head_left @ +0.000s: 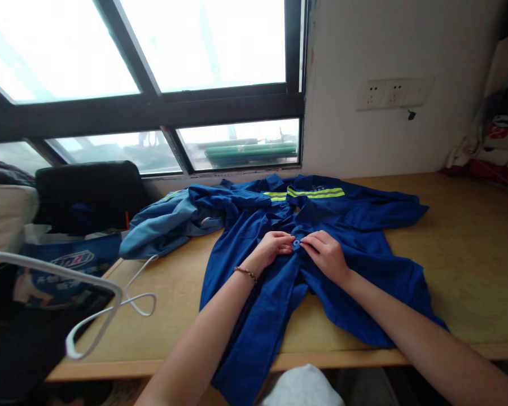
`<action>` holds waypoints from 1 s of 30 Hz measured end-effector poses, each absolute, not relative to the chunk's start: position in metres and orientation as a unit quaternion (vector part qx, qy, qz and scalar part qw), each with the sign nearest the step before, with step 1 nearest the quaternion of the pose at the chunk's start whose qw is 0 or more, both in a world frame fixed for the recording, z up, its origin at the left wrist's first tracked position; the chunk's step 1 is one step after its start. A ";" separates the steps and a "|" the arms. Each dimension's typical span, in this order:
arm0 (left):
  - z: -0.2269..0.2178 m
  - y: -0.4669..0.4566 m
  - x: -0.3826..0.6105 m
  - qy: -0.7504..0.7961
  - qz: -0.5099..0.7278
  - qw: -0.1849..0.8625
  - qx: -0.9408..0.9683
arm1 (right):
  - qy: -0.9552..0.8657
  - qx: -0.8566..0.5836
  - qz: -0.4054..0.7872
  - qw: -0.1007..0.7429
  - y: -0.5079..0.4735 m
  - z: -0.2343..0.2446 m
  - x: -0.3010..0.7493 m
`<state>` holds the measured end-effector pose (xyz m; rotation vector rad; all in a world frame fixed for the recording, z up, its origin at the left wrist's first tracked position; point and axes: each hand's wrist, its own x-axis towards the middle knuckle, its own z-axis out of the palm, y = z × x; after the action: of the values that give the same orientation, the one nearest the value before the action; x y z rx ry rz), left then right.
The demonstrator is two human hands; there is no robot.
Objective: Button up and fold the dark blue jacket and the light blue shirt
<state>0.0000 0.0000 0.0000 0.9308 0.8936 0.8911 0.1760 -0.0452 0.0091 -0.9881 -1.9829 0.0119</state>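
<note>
What looks like a pair of blue work trousers (254,316) lies spread on the table, one leg hanging over the front edge. At its upper middle sits a round light-coloured button (296,243). My left hand (274,246) pinches the cloth just left of the button. From the other side, my right hand (325,254) grips the cloth at the button's right edge between thumb and fingers. Behind them is a blue work jacket (364,210) with yellow-green and grey reflective stripes, partly covered by the trousers. Fingertips hide some of the cloth near the button.
A white cable (114,307) loops across the left table edge. A black chair back (91,194) and a blue printed bag (71,265) stand at the left. The wooden table (474,270) meets a wall with sockets (393,93) and a window.
</note>
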 end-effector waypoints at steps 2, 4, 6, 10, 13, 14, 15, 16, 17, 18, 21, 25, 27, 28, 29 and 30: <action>0.000 0.000 0.000 0.399 0.399 0.711 0.420 | -0.810 -0.395 0.002 0.434 -0.045 0.009 0.177; -0.001 0.000 -0.001 0.397 0.395 0.712 0.424 | -0.819 -0.392 0.003 0.420 -0.044 0.009 0.178; -0.001 0.000 -0.001 0.394 0.393 0.712 0.428 | -0.820 -0.389 0.009 0.419 -0.044 0.009 0.178; -0.002 0.000 -0.001 0.394 0.400 0.709 0.428 | -0.807 -0.385 0.038 0.446 -0.044 0.009 0.176; -0.003 0.000 0.000 0.393 0.398 0.707 0.433 | -0.803 -0.388 0.049 0.450 -0.044 0.008 0.175; -0.003 0.000 0.000 0.391 0.397 0.707 0.435 | -0.804 -0.390 0.049 0.446 -0.043 0.008 0.175; -0.003 0.000 0.000 0.390 0.398 0.707 0.435 | -0.806 -0.392 0.047 0.442 -0.043 0.008 0.175; -0.004 0.000 0.000 0.389 0.398 0.708 0.434 | -0.808 -0.393 0.045 0.436 -0.043 0.008 0.175; -0.004 0.000 0.000 0.390 0.399 0.708 0.432 | -0.812 -0.394 0.042 0.430 -0.043 0.008 0.176; -0.004 0.001 0.000 0.391 0.400 0.709 0.431 | -0.816 -0.393 0.037 0.423 -0.042 0.009 0.176; -0.003 0.001 -0.001 0.392 0.393 0.711 0.432 | -0.828 -0.387 0.017 0.406 -0.043 0.010 0.177; -0.001 0.000 -0.001 0.379 0.380 0.718 0.442 | -0.826 -0.382 -0.011 0.415 -0.043 0.008 0.177; 0.000 0.000 -0.001 0.379 0.376 0.719 0.446 | -0.822 -0.380 -0.019 0.425 -0.044 0.006 0.177; 0.001 -0.001 -0.001 0.380 0.375 0.718 0.447 | -0.820 -0.379 -0.023 0.428 -0.044 0.006 0.177; 0.001 -0.001 -0.001 0.381 0.377 0.716 0.446 | -0.818 -0.380 -0.025 0.431 -0.044 0.006 0.176; 0.001 -0.001 0.000 0.382 0.381 0.715 0.445 | -0.816 -0.382 -0.026 0.433 -0.045 0.006 0.176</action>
<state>-0.0002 -0.0013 0.0013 0.9861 0.8465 0.8432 0.1763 -0.0446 0.0058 -0.9510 -2.0347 -0.0641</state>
